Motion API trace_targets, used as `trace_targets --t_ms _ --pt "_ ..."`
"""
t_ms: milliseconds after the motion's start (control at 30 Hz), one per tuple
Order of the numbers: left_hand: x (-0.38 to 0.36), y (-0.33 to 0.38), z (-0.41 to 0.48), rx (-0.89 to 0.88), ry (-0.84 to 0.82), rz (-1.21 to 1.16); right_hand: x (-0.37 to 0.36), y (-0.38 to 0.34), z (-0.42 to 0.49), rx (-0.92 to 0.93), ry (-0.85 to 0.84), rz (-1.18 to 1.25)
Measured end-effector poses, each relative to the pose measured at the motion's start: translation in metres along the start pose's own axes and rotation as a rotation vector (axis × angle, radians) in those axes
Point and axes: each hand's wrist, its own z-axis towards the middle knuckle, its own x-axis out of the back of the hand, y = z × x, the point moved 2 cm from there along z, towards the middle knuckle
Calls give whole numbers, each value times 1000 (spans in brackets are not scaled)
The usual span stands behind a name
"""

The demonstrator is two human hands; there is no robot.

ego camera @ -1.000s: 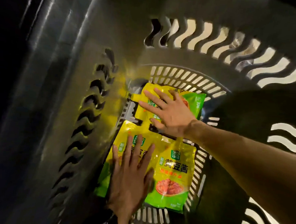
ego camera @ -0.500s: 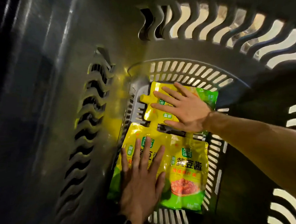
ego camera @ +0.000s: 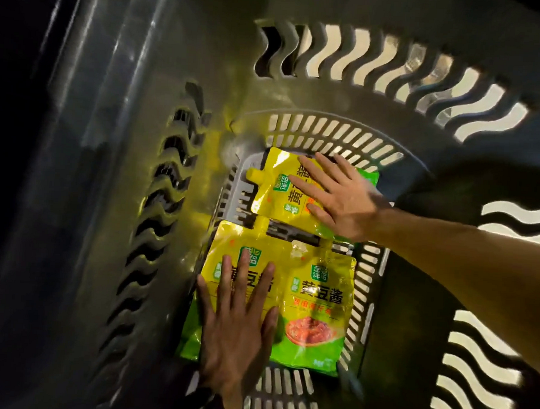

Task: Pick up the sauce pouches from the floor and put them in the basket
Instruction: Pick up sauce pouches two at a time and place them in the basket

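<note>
Deep in grey slotted basket (ego camera: 109,133), on its floor: three yellow-and-green spouted pouches, all lying flat.

At basket's far end, far pouch (ego camera: 272,192), turned sideways, spout toward basket's left wall. Flat on it, right hand (ego camera: 340,201), fingers straight and spread, gripping nothing.

At basket's near end, side by side and meeting along one edge: left pouch (ego camera: 229,249) against the left wall, right pouch (ego camera: 317,300) toward the right wall. Hard to tell which overlaps which. Flat on left pouch, left hand (ego camera: 237,327), fingers likewise straight and fanned, clasping nothing.

Readable on right pouch: large dark characters 黄豆酱, above a photo of reddish-brown sauce. Higher up, a green leaf-edged badge, its small characters too blurred to read; red line under the name equally illegible. Same badge on left pouch and far pouch. On left pouch, name mostly covered by fingers. On far pouch, only 黄 showing, sideways, beside the palm.

Green lower parts of left pouch and far pouch largely hidden under the hands. Left wrist cut off at bottom edge. Right forearm running out at right edge. Beyond basket's wavy wall slots, only bright blur.
</note>
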Motion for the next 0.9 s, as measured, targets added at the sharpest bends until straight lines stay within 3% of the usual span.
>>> trace_targets --t_ms 167,267,400,600,700,800,900 --pt "4 6 -7 9 66 -4 22 -16 11 -33 24 26" --pt "-3 5 -6 1 113 5 7 -9 -6 -134 67 142" --pt "-6 2 -5 -38 169 -19 -9 -4 -19 -175 142 95" --pt "13 5 -4 -1 63 -64 32 -23 -18 -258 -2 176" --pt "54 6 -5 47 -74 -104 78 -47 -40 -291 -1 248" --pt "124 17 -10 37 -42 -124 124 -70 -84 -391 9 432" --pt "200 31 -21 94 -124 -134 178 -84 -138 -502 -13 571"
